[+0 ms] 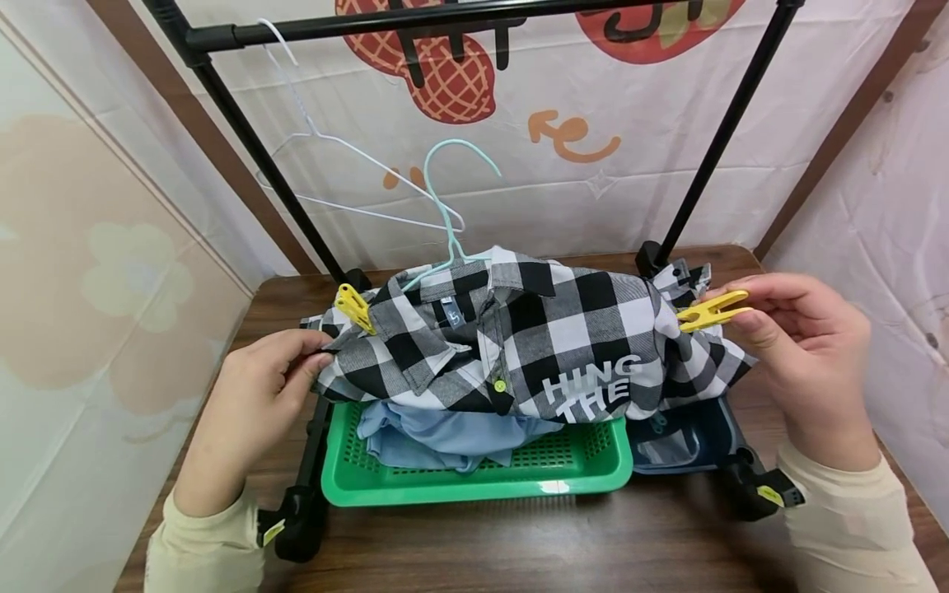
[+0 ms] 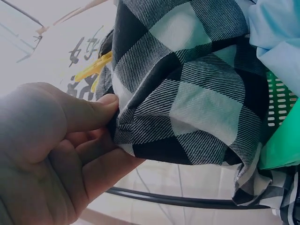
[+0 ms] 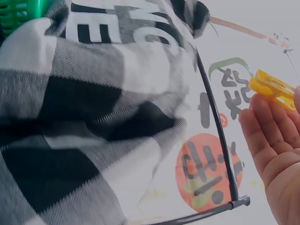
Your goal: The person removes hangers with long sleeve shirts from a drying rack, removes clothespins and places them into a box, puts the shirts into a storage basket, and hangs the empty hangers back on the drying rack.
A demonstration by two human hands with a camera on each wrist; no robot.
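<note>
A black-and-white checked shirt (image 1: 586, 321) hangs on a mint-green hanger (image 1: 448, 206) whose hook stands free above the collar. On the shirt's left shoulder sits a yellow clothespin (image 1: 355, 309), partly visible in the left wrist view. My left hand (image 1: 255, 403) pinches the checked cloth beside that clothespin between thumb and fingers (image 2: 112, 105). Near the opposite shoulder my right hand (image 1: 811, 354) pinches a second yellow clothespin (image 1: 712, 311) by its handle end, its tip pointing at the shirt. In the right wrist view this clothespin (image 3: 272, 86) appears apart from the cloth.
Behind the shirt stands a black rack with a top bar (image 1: 311, 29), where a white wire hanger (image 1: 348, 147) hangs. Below lies a green basket (image 1: 474, 492) holding light-blue cloth (image 1: 445, 432). A dark blue bin (image 1: 730, 432) stands right of it, on the wooden table (image 1: 519, 543).
</note>
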